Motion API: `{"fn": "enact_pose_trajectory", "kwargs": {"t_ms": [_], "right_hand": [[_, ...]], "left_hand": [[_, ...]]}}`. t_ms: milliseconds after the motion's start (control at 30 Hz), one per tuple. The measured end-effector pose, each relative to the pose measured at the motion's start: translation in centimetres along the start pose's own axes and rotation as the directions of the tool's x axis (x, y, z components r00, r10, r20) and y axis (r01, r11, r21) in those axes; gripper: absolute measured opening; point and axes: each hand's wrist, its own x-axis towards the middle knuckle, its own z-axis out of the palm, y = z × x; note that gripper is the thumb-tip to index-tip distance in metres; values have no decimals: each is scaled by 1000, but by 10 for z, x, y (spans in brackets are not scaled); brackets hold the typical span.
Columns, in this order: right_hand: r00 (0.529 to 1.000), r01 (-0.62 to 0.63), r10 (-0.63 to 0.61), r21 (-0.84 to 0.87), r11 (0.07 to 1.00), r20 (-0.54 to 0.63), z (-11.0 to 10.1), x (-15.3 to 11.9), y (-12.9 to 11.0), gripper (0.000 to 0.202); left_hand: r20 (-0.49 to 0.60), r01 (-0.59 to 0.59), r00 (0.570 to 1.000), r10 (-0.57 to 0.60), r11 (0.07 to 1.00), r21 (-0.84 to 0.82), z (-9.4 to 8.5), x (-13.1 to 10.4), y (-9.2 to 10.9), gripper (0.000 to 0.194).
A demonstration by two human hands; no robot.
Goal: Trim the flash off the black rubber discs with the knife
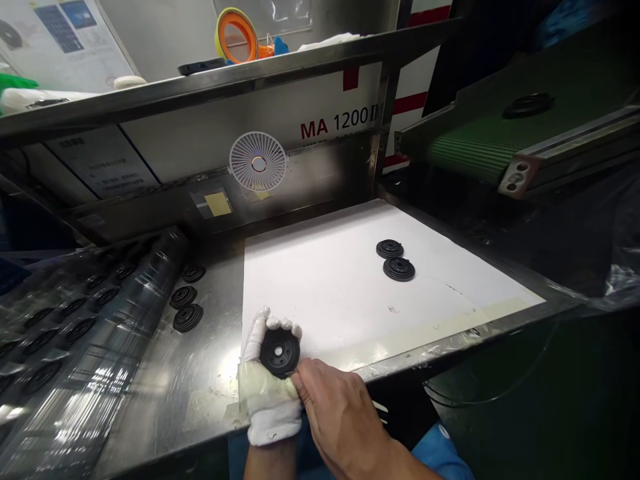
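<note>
My left hand (267, 390), in a white glove, grips a black round ribbed disc (287, 359) with a small centre hole, its flat face turned up toward me. Bare and closed, my right hand (345, 417) is at the lower right edge of that disc. Its fingertips are pinched together, and a thin thing seems to show at them, too small to name. Two similar black discs, one (389, 249) behind the other (399, 269), lie on the white sheet (320, 287). Several more discs (187, 317) are on the metal table left of my hands.
On the left, plastic trays (125, 333) hold rows of black discs. A small white fan (258, 162) stands at the back panel, below a metal shelf (300, 57) with orange tape (240, 37). At right, a green conveyor belt (465, 143) carries a black part (529, 105).
</note>
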Motion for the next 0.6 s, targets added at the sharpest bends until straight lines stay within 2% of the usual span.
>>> {"fn": "enact_pose_trajectory", "kwargs": {"t_ms": [33, 100, 167, 233, 333, 433, 533, 600], "right_hand": [[1000, 7, -7, 7, 1000, 7, 0, 0, 0, 21], [1000, 8, -9, 25, 1000, 27, -3, 1, 2, 23], [1000, 3, -4, 35, 999, 28, -9, 4, 6, 24], [999, -29, 29, 27, 999, 14, -14, 6, 9, 24], [997, -83, 83, -2, 997, -3, -17, 8, 11, 24], [998, -59, 59, -3, 998, -1, -11, 7, 7, 22], [999, -38, 38, 17, 999, 0, -4, 4, 1, 21], [1000, -20, 20, 36, 999, 6, -1, 2, 0, 21]], "left_hand": [[3, -4, 1000, 4, 1000, 9, -2, -1, 1, 25], [56, 89, 994, -90, 996, 15, -6, -2, 4, 32], [140, 226, 964, -227, 974, 24, -10, -4, 9, 39], [194, 279, 941, -276, 960, 15, -11, -5, 12, 39], [182, 220, 960, -214, 975, -13, -7, -6, 11, 25], [107, 126, 986, -125, 992, -5, -3, -5, 5, 14], [99, -9, 995, 6, 1000, 30, -5, -2, 1, 18], [98, -38, 995, 34, 999, 39, -10, -2, 1, 23]]}}
